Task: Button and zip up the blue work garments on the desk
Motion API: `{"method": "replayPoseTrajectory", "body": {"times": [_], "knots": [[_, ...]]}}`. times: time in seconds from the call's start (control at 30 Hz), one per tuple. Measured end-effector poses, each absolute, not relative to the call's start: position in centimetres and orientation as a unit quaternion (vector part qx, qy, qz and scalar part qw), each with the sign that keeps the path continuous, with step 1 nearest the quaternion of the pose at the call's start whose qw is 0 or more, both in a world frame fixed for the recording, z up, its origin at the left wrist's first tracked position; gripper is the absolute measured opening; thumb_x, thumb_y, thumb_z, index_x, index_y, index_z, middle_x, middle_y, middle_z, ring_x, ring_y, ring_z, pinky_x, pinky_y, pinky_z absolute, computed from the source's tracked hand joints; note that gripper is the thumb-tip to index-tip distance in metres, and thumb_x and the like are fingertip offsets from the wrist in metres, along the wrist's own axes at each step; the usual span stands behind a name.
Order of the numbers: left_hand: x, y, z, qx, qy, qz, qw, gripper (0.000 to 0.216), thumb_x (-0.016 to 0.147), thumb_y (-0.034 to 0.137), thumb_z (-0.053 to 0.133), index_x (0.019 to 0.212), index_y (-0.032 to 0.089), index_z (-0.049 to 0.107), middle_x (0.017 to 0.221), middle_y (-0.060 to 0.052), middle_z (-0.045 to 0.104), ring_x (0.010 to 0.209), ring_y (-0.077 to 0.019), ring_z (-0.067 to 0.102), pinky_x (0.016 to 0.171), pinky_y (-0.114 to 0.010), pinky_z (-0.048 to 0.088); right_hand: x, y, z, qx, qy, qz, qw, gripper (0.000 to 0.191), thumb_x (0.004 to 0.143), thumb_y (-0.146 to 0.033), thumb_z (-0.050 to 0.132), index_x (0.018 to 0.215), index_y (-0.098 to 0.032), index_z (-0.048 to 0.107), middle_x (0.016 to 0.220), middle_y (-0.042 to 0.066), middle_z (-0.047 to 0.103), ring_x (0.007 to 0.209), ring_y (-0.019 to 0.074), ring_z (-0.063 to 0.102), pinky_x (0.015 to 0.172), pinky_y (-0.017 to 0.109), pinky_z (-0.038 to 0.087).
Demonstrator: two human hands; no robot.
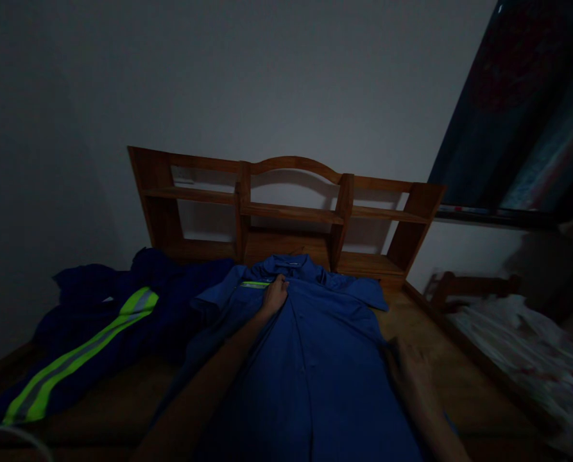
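A blue short-sleeved work shirt (pixel 337 366) lies front up on a wooden desk top, its collar toward the shelf. A yellow-green reflective strip crosses its chest on the left. My left hand (pixel 275 295) is closed on the shirt's front just below the collar, with cloth pinched at the fingers. By the shirt's right side edge, below the sleeve, is my right hand (pixel 411 372). Motion smears its fingers, so I cannot see whether they grip the cloth.
A darker blue garment (pixel 180 301) with a yellow-green and grey reflective band lies heaped on the left. Behind stands a wooden shelf unit (pixel 290 210) against the wall. White cloth or plastic (pixel 521 340) lies beyond the desk's right edge. The room is dim.
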State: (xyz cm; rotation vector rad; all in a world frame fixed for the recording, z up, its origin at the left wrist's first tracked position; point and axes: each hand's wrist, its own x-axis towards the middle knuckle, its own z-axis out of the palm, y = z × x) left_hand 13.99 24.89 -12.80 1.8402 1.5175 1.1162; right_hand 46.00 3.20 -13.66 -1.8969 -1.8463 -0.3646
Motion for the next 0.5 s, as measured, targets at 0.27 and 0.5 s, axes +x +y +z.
{"method": "replayPoseTrajectory", "body": {"times": [0.27,0.5], "knots": [[13.1,21.6,-13.3,0.703,0.507,0.354,0.350,0.048,0.080,0.061,0.043,0.091,0.016,0.054,0.060,0.000,0.061,0.057,-0.0167,0.060,0.055,-0.023,0.041,45.6,5.1,-9.4,-0.670,-0.707,-0.095,0.204,0.028,0.088,-0.040,0.040,0.099,-0.017,0.053,0.093,0.011,0.060,0.084,0.0236,0.059,0.070,0.032,0.043],[12.9,18.5,-13.4,0.702,0.453,0.390,0.386,0.040,0.069,0.054,0.062,0.075,0.014,0.059,0.068,-0.001,0.063,0.065,-0.0149,0.059,0.059,-0.022,0.041,35.9,8.6,-2.8,-0.480,-0.834,-0.044,0.268,0.024,0.090,-0.034,0.040,0.098,-0.019,0.058,0.089,0.008,0.061,0.083,0.0186,0.057,0.076,0.028,0.041]]}}
